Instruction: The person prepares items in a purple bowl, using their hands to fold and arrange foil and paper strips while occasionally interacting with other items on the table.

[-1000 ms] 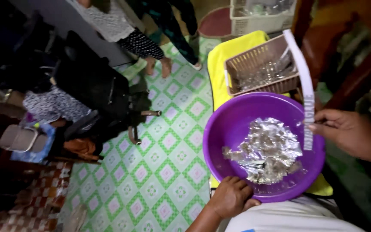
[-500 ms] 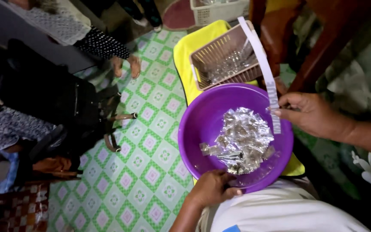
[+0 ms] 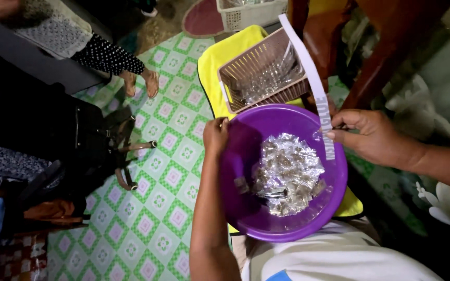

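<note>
Closest to me, a purple bowl (image 3: 235, 203) sits tilted on my lap, over a yellow cloth (image 3: 212, 67) that shows beyond its far rim and again at its near right edge. A heap of small clear packets (image 3: 287, 174) lies in the bottom of the bowl, piled toward the right side.

My left hand (image 3: 215, 136) reaches forward along the bowl's left side, and its fingers curl over the rim there, closed on the edge. My right hand (image 3: 371, 138) is at the bowl's right rim; thumb and forefinger pinch the lower part of a long white strip (image 3: 308, 67), the other fingers loosely bent. The strip runs up and away to the left, crossing over a brown plastic basket (image 3: 246, 67).

That basket rests on the yellow cloth just past the bowl, with more clear packets inside. Farther off a green-and-white patterned floor (image 3: 152, 218) spreads to the left, where another person's bare feet (image 3: 141, 83) stand, and a white basket (image 3: 246, 15) sits at the top.
</note>
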